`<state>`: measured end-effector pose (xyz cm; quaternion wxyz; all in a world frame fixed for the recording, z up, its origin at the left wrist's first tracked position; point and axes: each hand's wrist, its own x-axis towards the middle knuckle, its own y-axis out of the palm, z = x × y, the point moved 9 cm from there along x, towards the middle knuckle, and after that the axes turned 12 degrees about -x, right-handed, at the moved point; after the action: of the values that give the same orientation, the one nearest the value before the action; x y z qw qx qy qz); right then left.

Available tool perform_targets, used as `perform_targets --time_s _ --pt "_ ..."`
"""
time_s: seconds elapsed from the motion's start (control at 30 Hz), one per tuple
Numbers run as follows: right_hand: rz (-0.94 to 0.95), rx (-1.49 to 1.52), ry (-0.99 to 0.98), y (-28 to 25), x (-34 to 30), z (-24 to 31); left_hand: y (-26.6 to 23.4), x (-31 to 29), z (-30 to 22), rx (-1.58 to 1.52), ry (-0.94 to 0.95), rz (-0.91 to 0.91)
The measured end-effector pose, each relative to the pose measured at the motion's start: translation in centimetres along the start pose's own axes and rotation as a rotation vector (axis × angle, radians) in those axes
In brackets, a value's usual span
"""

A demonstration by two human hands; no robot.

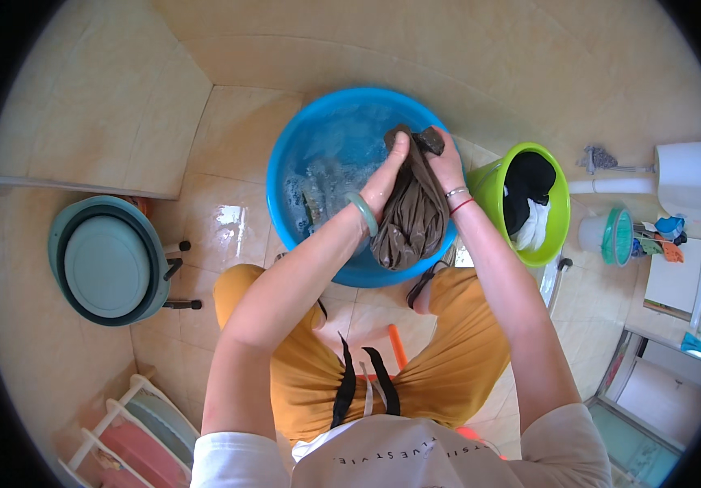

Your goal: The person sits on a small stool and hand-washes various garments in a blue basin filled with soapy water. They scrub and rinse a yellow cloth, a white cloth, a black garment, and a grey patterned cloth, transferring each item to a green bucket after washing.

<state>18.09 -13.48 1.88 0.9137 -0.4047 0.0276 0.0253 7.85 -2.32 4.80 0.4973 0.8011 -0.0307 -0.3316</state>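
Between my two hands hangs a wet brown garment (412,220), bunched up over the right half of a large blue basin (279,213). My left hand (385,172), with a pale green bangle on its wrist, is closed round the upper left of the cloth. On the other side my right hand (446,167) grips the cloth's upper right end; a bracelet and a red string circle that wrist. Soapy water (330,175) with foam lies in the basin, and something greenish shows in it at the left. Folds of the cloth hide some of my fingertips.
A lime green bucket (562,213) with black and white clothes stands right of the basin. At the left is a grey-green folding basin (106,264) on dark legs. A white rack (94,435) with basins is at lower left. A small lined bin (611,236) stands far right.
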Motion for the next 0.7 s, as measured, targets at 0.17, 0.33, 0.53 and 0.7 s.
perform_targets --time_s 0.17,0.33,0.53,0.7 --pt "-0.035 -0.063 -0.179 -0.3 -2.7 5.6 -1.5 2.0 -1.1 0.381 0.188 0.014" --pt "0.322 0.252 -0.294 0.2 -3.6 7.3 -4.2 2.7 -1.1 0.387 0.079 -0.152" --pt "0.565 0.995 0.087 -1.4 -2.9 3.6 -2.6 2.0 -1.5 0.201 0.011 0.023" --pt "0.604 1.272 0.102 -0.7 -3.1 4.4 -0.1 1.0 0.2 -0.093 -0.085 0.077"
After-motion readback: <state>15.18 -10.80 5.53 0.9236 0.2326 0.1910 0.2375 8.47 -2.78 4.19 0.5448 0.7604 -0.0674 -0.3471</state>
